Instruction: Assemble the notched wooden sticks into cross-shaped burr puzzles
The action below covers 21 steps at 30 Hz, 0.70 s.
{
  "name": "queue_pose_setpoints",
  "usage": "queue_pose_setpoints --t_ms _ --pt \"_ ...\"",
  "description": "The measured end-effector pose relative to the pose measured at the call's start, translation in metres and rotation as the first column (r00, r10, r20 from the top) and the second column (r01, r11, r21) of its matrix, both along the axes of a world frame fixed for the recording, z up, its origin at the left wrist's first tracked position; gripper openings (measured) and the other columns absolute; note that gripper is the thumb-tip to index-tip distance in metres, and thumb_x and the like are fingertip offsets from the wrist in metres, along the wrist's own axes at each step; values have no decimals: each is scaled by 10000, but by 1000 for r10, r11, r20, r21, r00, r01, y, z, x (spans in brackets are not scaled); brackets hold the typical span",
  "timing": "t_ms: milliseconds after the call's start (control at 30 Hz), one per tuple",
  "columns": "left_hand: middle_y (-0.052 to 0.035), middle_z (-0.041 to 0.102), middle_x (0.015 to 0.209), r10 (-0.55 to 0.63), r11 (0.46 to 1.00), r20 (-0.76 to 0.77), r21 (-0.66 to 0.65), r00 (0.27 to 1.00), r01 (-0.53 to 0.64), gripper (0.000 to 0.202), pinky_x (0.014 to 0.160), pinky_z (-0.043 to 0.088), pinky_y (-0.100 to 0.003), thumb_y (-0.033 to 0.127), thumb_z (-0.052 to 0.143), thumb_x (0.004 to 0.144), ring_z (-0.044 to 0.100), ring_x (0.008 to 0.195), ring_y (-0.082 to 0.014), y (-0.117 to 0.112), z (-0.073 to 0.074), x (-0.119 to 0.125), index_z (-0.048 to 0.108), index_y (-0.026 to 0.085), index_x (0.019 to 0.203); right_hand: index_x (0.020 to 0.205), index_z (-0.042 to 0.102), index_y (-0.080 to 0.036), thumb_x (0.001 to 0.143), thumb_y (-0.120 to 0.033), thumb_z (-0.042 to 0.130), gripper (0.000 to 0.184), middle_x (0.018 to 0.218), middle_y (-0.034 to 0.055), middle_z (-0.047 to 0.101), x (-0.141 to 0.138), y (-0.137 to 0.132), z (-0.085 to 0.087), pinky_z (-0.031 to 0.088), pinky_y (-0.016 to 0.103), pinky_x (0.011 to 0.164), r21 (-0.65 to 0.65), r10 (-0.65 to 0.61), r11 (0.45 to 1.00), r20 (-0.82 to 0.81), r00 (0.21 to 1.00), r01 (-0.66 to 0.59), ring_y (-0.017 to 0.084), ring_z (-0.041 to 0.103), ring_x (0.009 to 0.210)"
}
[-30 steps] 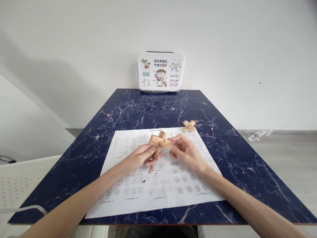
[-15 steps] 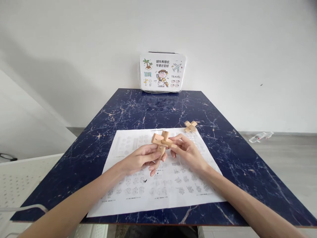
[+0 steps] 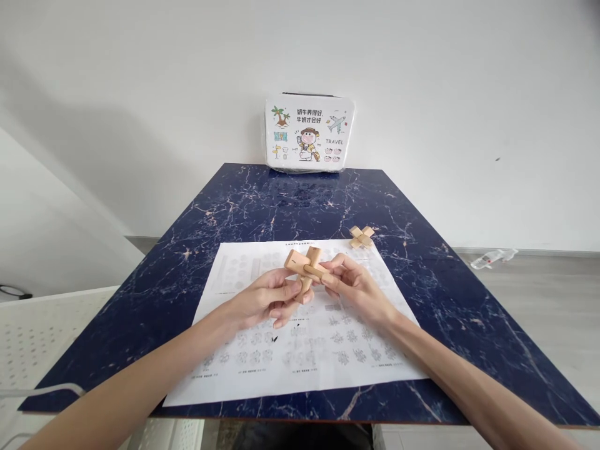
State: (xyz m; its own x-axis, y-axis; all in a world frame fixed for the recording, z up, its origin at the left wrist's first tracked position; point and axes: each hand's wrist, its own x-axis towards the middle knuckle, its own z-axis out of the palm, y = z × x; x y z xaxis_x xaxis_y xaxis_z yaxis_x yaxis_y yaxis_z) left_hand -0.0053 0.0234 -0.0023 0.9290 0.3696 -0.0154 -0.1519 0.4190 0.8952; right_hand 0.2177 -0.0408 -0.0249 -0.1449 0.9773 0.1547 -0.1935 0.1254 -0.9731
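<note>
A wooden cross-shaped puzzle (image 3: 304, 267) of interlocked light wood bars is held between both hands just above a printed sheet (image 3: 300, 331). My left hand (image 3: 262, 301) grips its lower bar from the left, fingers curled round it. My right hand (image 3: 352, 286) pinches the end of a bar on the right side. A second, smaller wooden cross puzzle (image 3: 361, 235) lies on the table just beyond the sheet's far right corner.
The dark blue marbled table (image 3: 234, 206) carries a white illustrated box (image 3: 308, 132) standing against the wall at its far edge. A white perforated surface (image 3: 42, 337) lies at lower left. A plastic bottle (image 3: 492, 256) lies on the floor at right.
The puzzle has turned slightly in my hands and shifted a little; both hands stay gripping it in nearly the same place.
</note>
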Motion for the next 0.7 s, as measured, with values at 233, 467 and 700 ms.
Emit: queue_pose_setpoints --t_ms 233,467,700 --pt "-1 591 887 -57 998 4 -9 998 57 226 385 440 -133 339 630 1045 315 394 12 1 -1 -1 672 178 1198 890 535 -271 901 -504 788 344 868 1 713 1 -3 4 352 314 559 -31 40 999 -2 999 -40 128 425 581" --pt "15 595 801 -86 995 6 -42 996 87 215 387 471 -121 351 665 1024 293 371 12 0 1 -1 696 142 986 898 538 -269 897 -528 791 361 875 19 747 3 -4 6 361 316 549 -15 83 997 18 996 -82 125 462 562" --pt "36 551 678 -102 994 -11 -36 995 102 195 369 431 -123 336 663 1023 289 344 -3 -1 4 -1 712 147 1009 906 546 -264 926 -533 763 346 782 -19 667 6 -5 3 380 303 555 23 96 995 44 994 -97 123 499 560"
